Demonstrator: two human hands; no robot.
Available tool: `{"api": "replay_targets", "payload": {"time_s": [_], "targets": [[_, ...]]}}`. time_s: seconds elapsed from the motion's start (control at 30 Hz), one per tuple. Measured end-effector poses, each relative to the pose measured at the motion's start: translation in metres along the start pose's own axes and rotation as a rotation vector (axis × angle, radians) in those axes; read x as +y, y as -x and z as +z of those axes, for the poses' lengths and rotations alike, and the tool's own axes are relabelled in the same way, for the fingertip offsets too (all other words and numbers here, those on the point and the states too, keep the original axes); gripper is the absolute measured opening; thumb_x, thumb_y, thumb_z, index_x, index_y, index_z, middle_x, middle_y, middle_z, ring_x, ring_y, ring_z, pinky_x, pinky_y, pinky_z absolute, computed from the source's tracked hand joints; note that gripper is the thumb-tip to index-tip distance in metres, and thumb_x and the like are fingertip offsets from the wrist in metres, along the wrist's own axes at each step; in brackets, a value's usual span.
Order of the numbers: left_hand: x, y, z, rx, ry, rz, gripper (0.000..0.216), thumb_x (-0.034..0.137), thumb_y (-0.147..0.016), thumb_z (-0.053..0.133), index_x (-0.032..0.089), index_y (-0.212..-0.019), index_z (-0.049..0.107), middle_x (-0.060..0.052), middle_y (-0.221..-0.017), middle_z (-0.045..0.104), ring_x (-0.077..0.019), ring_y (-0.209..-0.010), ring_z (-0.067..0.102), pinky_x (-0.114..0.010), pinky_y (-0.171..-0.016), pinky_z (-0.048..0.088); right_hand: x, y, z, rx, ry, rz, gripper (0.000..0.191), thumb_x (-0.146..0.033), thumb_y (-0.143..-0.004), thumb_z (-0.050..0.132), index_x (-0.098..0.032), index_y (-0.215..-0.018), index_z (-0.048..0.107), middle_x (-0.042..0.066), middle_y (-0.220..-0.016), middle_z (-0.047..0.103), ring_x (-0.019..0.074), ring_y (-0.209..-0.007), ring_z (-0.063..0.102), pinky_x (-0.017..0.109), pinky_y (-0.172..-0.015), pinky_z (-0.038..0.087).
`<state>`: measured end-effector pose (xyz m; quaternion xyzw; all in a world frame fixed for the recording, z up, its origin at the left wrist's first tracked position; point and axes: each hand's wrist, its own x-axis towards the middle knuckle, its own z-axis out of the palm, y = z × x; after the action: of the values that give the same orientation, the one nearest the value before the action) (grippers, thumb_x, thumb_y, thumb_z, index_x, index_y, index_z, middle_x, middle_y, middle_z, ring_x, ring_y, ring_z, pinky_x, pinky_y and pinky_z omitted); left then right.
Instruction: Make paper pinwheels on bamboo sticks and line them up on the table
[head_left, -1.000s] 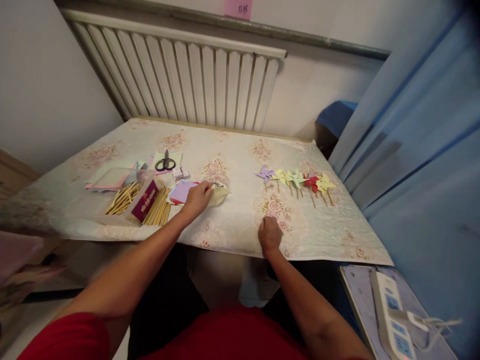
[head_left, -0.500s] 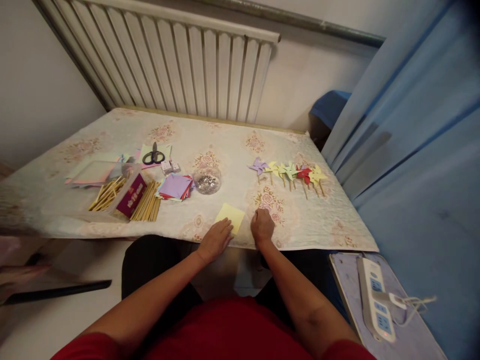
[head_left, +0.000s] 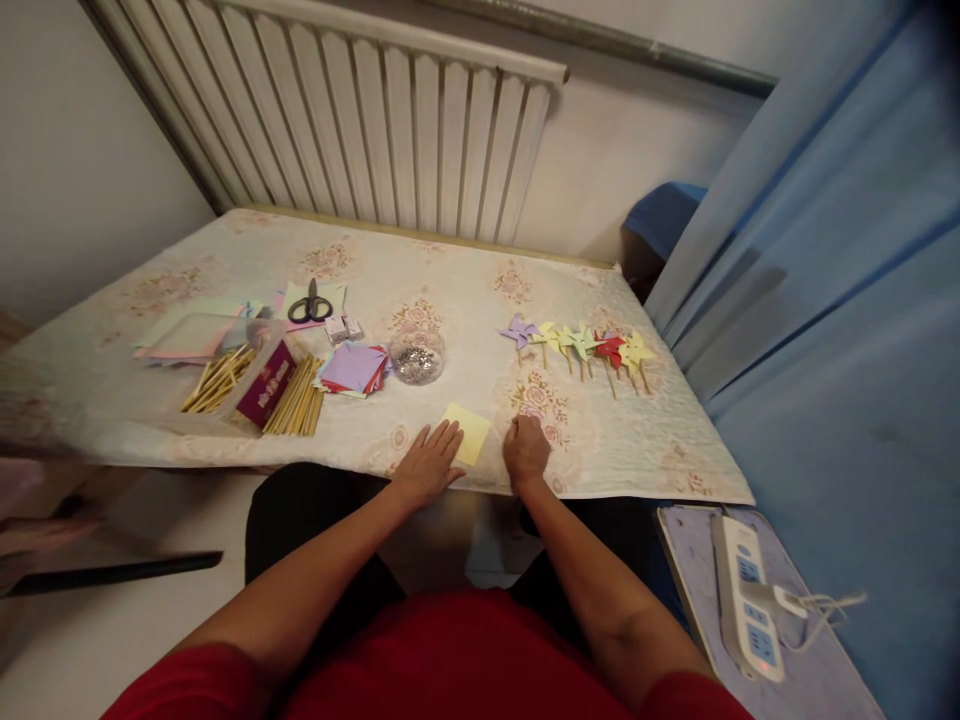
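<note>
A yellow square of paper (head_left: pixel 472 434) lies flat near the front edge of the table. My left hand (head_left: pixel 430 462) rests palm down at the paper's left side, fingers stretched out, fingertips at its edge. To the right of the paper, apart from it, my right hand (head_left: pixel 526 448) is curled into a fist on the tablecloth; whatever may be inside the fist is hidden. Beyond the paper stands a clear round dish (head_left: pixel 417 358) of small metal pieces. Left of the dish is a stack of coloured paper squares (head_left: pixel 354 368), purple on top.
Several paper pinwheels on sticks (head_left: pixel 582 342) lie in a row at right. At left are a plastic box of sticks (head_left: pixel 262 385), loose sticks (head_left: pixel 300 397), black-handled scissors (head_left: pixel 310 302), small boxes (head_left: pixel 343 329) and paper sheets (head_left: pixel 180 337). A power strip (head_left: pixel 748 600) lies on a stool at lower right.
My left hand has slid left, off most of the yellow paper, and its fingers have spread. My right fist stays almost where it was.
</note>
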<state>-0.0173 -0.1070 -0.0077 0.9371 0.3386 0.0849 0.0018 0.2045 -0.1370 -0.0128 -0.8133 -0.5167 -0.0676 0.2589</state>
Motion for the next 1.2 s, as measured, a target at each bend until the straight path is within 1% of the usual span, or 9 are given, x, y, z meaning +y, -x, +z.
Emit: {"api": "replay_targets", "payload": {"time_s": [0.1,0.17,0.27,0.37,0.43,0.5,0.7,0.87,1.2], "targets": [[0.000,0.000,-0.001,0.000,-0.002,-0.001,0.062,0.042,-0.093,0.049,0.018,-0.150,0.041,-0.013,-0.158,0.035,-0.0289,-0.148,0.028,-0.051,-0.119,0.025,0.002,0.000,0.001,0.043,-0.114,-0.004,0.026,-0.013,-0.092,0.040,-0.016,-0.099,0.065,0.009,-0.093,0.062,0.0203,-0.089,0.054,0.031,-0.080,0.042],[0.001,-0.001,-0.002,-0.008,-0.004,-0.003,0.062,0.042,-0.094,0.049,0.017,-0.150,0.041,-0.013,-0.158,0.035,-0.0288,-0.148,0.028,-0.051,-0.119,0.025,0.003,0.001,0.001,0.058,-0.203,-0.075,0.031,-0.012,-0.092,0.037,-0.014,-0.103,0.065,0.011,-0.097,0.064,0.0222,-0.096,0.055,0.036,-0.089,0.044],[0.001,-0.001,-0.003,-0.018,0.001,-0.010,0.060,0.041,-0.093,0.049,0.018,-0.149,0.043,-0.012,-0.158,0.036,-0.0289,-0.148,0.029,-0.051,-0.119,0.024,0.002,0.005,-0.003,0.017,-0.299,-0.322,0.037,-0.013,-0.094,0.034,-0.013,-0.118,0.062,0.016,-0.119,0.064,0.0245,-0.117,0.054,0.045,-0.103,0.042],[0.001,-0.001,-0.002,-0.005,0.010,-0.010,0.060,0.041,-0.093,0.048,0.019,-0.149,0.044,-0.013,-0.158,0.036,-0.0293,-0.147,0.029,-0.052,-0.119,0.025,-0.007,0.015,-0.007,-0.104,-0.309,-0.610,0.041,-0.018,-0.096,0.037,-0.012,-0.133,0.055,0.017,-0.143,0.052,0.0248,-0.138,0.041,0.049,-0.113,0.036],[0.001,-0.001,-0.002,0.008,0.014,-0.006,0.059,0.041,-0.094,0.046,0.017,-0.149,0.043,-0.014,-0.157,0.037,-0.0293,-0.147,0.029,-0.052,-0.119,0.025,-0.015,0.024,-0.009,-0.191,-0.277,-0.743,0.045,-0.022,-0.097,0.040,-0.011,-0.139,0.050,0.017,-0.148,0.047,0.0253,-0.144,0.034,0.049,-0.116,0.033],[0.001,0.000,-0.004,0.008,0.014,0.001,0.059,0.040,-0.095,0.045,0.016,-0.149,0.042,-0.014,-0.157,0.037,-0.0291,-0.147,0.030,-0.052,-0.119,0.025,-0.023,0.032,-0.008,-0.252,-0.232,-0.809,0.050,-0.028,-0.097,0.044,-0.008,-0.143,0.045,0.018,-0.150,0.046,0.0270,-0.146,0.031,0.050,-0.119,0.030],[0.002,0.000,-0.006,-0.011,0.003,0.004,0.060,0.038,-0.094,0.048,0.014,-0.148,0.043,-0.014,-0.157,0.037,-0.0301,-0.147,0.030,-0.052,-0.118,0.026,-0.028,0.045,-0.003,-0.312,-0.127,-0.797,0.062,-0.041,-0.096,0.053,-0.009,-0.147,0.039,0.020,-0.150,0.045,0.0315,-0.146,0.033,0.054,-0.119,0.028],[0.001,0.000,-0.002,0.019,0.007,0.000,0.060,0.040,-0.094,0.048,0.016,-0.148,0.044,-0.014,-0.157,0.037,-0.0295,-0.147,0.030,-0.052,-0.119,0.025,-0.024,0.046,-0.005,-0.316,-0.086,-0.786,0.065,-0.043,-0.095,0.056,-0.006,-0.146,0.041,0.022,-0.151,0.044,0.0337,-0.145,0.033,0.055,-0.118,0.029],[0.002,0.000,-0.005,0.016,-0.012,-0.006,0.059,0.042,-0.094,0.049,0.019,-0.148,0.044,-0.013,-0.157,0.038,-0.0286,-0.147,0.031,-0.051,-0.118,0.026,-0.020,0.049,-0.005,-0.320,-0.040,-0.784,0.070,-0.045,-0.094,0.056,-0.002,-0.146,0.039,0.023,-0.152,0.041,0.0345,-0.146,0.031,0.054,-0.119,0.027]]}}
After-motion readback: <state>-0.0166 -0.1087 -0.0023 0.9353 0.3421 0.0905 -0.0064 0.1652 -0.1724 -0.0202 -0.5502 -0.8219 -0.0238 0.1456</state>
